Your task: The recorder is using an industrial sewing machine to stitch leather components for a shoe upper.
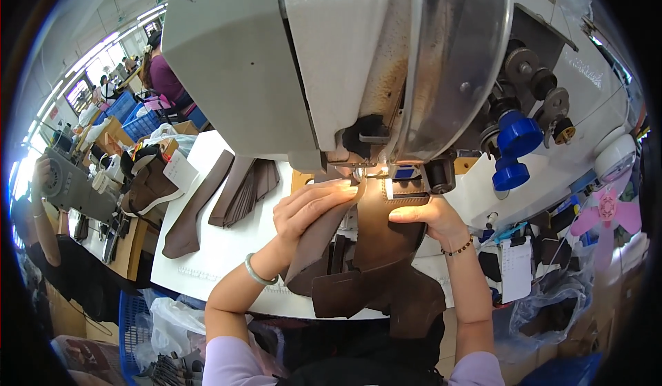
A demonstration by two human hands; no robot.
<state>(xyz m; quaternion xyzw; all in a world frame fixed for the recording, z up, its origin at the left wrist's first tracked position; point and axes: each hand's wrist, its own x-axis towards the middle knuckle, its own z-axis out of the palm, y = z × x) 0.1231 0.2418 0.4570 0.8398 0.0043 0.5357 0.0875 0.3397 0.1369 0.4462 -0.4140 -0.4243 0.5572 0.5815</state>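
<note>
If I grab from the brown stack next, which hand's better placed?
Probably your left hand: the brown stack lies to its left on the white table, nearer than to your right hand, across the brown work. Both hands are touching that work at the machine, though.

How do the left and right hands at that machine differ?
The left hand wears a pale bangle; the right hand wears dark beads. The left hand's fingers point rightward, close together; the right hand's thumb points leftward. Both hands touch brown material.
</note>
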